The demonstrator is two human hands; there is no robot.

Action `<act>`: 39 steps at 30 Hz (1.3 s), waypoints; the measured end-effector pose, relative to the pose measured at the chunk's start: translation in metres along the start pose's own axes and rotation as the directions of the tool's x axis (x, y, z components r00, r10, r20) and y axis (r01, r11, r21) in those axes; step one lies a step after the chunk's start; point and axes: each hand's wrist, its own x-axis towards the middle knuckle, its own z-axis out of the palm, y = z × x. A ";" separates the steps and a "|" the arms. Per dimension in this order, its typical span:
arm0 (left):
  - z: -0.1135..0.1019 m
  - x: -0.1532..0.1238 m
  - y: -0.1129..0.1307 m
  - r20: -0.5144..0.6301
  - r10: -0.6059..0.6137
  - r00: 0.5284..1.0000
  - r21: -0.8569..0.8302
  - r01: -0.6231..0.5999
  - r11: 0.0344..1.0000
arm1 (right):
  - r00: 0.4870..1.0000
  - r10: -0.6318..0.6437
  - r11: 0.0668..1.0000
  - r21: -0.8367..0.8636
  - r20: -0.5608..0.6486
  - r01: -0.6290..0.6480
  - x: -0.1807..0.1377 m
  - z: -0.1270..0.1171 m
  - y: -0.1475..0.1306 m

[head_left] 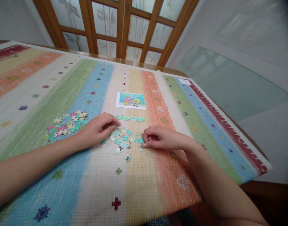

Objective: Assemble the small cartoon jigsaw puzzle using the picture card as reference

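Puzzle pieces (124, 137) lie loose between both hands. The left hand (99, 128) curls its fingertips onto them and the right hand (158, 138) curls at their edge; whether either grips one, I cannot tell. Just beyond lies a joined strip (131, 118), then a picture (131, 100). A pile (66, 124) sits left on the tabletop (139, 188).

Light: even, diffuse, med-bright; direction unclear. Shadows on bench (158, 188) faint and short. Glass top (228, 81) at rt carries pale reflection of door panes (136, 28); no hard glare. Puzzle pieces (125, 136) at ctr crisp. Wide-angle bowing: bench edges curve twd corners. Periphery sl. soft; top-rt corner vignetted dark.
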 end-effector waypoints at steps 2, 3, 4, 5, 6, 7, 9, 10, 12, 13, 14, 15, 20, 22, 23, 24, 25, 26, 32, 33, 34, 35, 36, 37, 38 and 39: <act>0.000 0.000 -0.001 -0.001 0.002 1.000 -0.002 -0.002 1.000 | 1.000 -0.004 1.000 -0.011 0.010 0.004 0.000 -0.001 -0.001; 0.000 0.000 -0.001 0.000 0.001 1.000 -0.002 -0.001 1.000 | 1.000 -0.007 1.000 -0.019 0.015 0.007 0.000 -0.001 -0.001; 0.000 0.000 -0.001 0.003 -0.002 1.000 -0.003 0.002 1.000 | 1.000 -0.007 1.000 -0.028 0.017 0.007 0.000 -0.001 -0.002; 0.000 0.000 -0.001 0.005 -0.003 1.000 -0.005 0.003 1.000 | 1.000 -0.003 0.999 -0.035 0.015 0.003 0.000 0.000 -0.002; 0.000 0.000 -0.001 0.007 -0.005 1.000 -0.007 0.005 1.000 | 1.000 0.006 0.999 -0.038 0.009 -0.005 0.001 0.000 -0.002; 0.000 0.000 -0.001 0.010 -0.005 1.000 -0.010 0.005 1.000 | 1.000 0.015 0.999 -0.036 0.001 -0.015 0.001 0.000 -0.002; 0.000 0.000 -0.001 0.015 -0.004 1.000 -0.012 0.004 1.000 | 1.000 0.028 0.999 -0.024 -0.011 -0.029 0.002 0.001 -0.001; -0.001 0.000 0.000 0.018 -0.002 1.000 -0.013 0.003 1.000 | 0.999 0.031 0.999 -0.017 -0.015 -0.031 0.002 0.001 -0.001; -0.001 0.000 0.000 0.023 -0.001 1.000 -0.012 0.002 1.000 | 0.999 0.034 0.999 -0.010 -0.019 -0.034 0.002 0.002 -0.001; -0.001 0.000 0.000 0.024 -0.001 1.000 -0.011 0.001 1.000 | 0.999 0.035 0.999 -0.009 -0.020 -0.035 0.002 0.002 -0.001; -0.001 0.000 0.000 0.024 -0.003 1.000 -0.009 0.003 1.000 | 0.999 0.036 0.999 -0.010 -0.022 -0.036 0.002 0.002 -0.001; -0.001 -0.001 -0.001 0.025 -0.005 1.000 -0.008 0.005 1.000 | 0.999 0.036 0.999 -0.013 -0.023 -0.036 0.002 0.002 -0.001; 0.002 -0.002 -0.005 0.023 -0.025 0.999 -0.017 0.025 1.000 | 0.999 0.032 0.999 -0.022 -0.025 -0.032 0.002 0.002 -0.001; 0.002 -0.002 -0.009 0.020 -0.064 0.998 -0.068 0.065 0.996 | 0.999 0.030 0.999 -0.026 -0.027 -0.030 0.002 0.002 0.000; 0.001 -0.001 -0.012 0.022 -0.091 0.996 -0.120 0.093 0.988 | 0.999 0.028 0.999 -0.029 -0.027 -0.028 0.002 0.002 0.000; -0.001 0.000 -0.015 0.028 -0.118 0.993 -0.190 0.121 0.974 | 0.999 0.024 0.999 -0.032 -0.027 -0.025 0.002 0.002 0.001; -0.004 0.002 -0.018 0.042 -0.138 0.990 -0.271 0.144 0.952 | 0.999 0.022 0.999 -0.034 -0.027 -0.023 0.002 0.002 0.001; -0.008 0.003 -0.022 0.064 -0.145 0.987 -0.343 0.158 0.926 | 0.999 0.020 0.999 -0.035 -0.028 -0.021 0.002 0.002 0.001; -0.037 0.007 -0.027 0.307 -0.083 0.948 -0.357 0.195 0.913 | 1.000 0.012 0.999 -0.032 -0.026 -0.013 0.003 0.003 0.002; -0.041 0.007 -0.026 0.348 -0.080 0.934 -0.305 0.194 0.932 | 1.000 0.010 1.000 -0.028 -0.024 -0.010 0.003 0.003 0.002; -0.044 0.006 -0.024 0.385 -0.073 0.920 -0.246 0.178 0.953 | 1.000 0.008 1.000 -0.026 -0.023 -0.009 0.003 0.003 0.002; -0.046 0.005 -0.023 0.421 -0.058 0.905 -0.181 0.147 0.972 | 1.000 0.007 1.000 -0.025 -0.023 -0.008 0.003 0.003 0.002; -0.048 0.004 -0.022 0.454 -0.039 0.890 -0.118 0.103 0.988 | 1.000 0.006 1.000 -0.024 -0.023 -0.007 0.003 0.003 0.003; -0.050 0.002 -0.021 0.480 -0.017 0.877 -0.062 0.053 0.997 | 1.000 0.006 1.000 -0.024 -0.024 -0.007 0.003 0.003 0.003; -0.050 0.001 -0.020 0.496 0.004 0.868 -0.015 0.004 1.000 | 1.000 0.005 1.000 -0.025 -0.026 -0.006 0.002 0.003 0.003; -0.051 0.000 -0.021 0.503 0.018 0.864 0.025 -0.035 0.999 | 1.000 0.005 1.000 -0.025 -0.028 -0.006 0.002 0.003 0.003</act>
